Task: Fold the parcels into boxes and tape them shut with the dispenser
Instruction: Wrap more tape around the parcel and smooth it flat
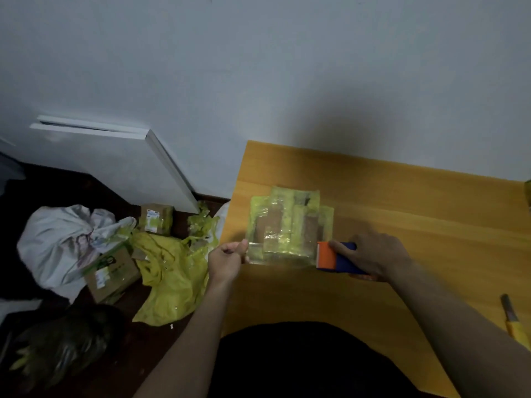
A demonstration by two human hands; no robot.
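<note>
A flattened cardboard parcel (290,222), covered in yellow-green tape, lies on the wooden table (402,202) near its left edge. My right hand (373,255) grips the orange and blue tape dispenser (334,258) at the parcel's near right corner. A strip of clear tape (280,255) runs along the parcel's near edge from the dispenser to my left hand (228,259). The left hand's fingers pinch the tape's free end at the near left corner.
A yellow-handled knife (513,318) lies at the table's right edge. On the dark floor to the left are small taped boxes (156,219), a larger cardboard box (110,274), a yellow plastic bag (169,280), a white sack (63,242) and a white board (115,168) against the wall.
</note>
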